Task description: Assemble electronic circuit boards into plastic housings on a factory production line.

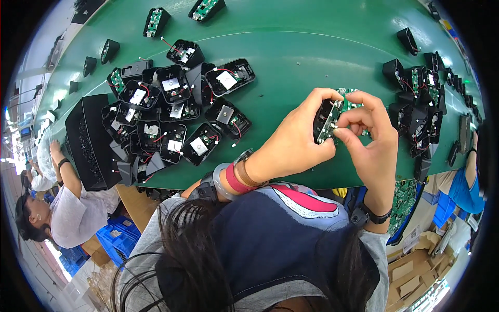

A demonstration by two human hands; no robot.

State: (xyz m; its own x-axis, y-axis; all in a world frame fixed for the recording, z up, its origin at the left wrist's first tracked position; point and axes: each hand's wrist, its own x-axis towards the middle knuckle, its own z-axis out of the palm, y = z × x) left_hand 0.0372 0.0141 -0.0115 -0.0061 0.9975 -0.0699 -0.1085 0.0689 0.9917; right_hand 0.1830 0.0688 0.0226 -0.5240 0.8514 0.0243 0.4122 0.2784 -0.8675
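My left hand (pixel 296 138) is closed round a small black plastic housing (pixel 320 118), tilted up above the table. A green circuit board (pixel 329 125) with metal parts sits along the housing's open side. My right hand (pixel 373 135) is on the board's right, with thumb and fingers curled together by a small white part (pixel 335 126) at its edge. What those fingertips grip, if anything, is too small to make out. Behind my right fingers more green board (pixel 352 105) shows, partly hidden.
Left on the green table (pixel 280 67) lies a heap of black housings (pixel 174 112) with wires, beside a black bin (pixel 86 143). More housings (pixel 418 104) stand at right. Green boards (pixel 404 205) fill a container below the right edge. A co-worker (pixel 73 208) is at left.
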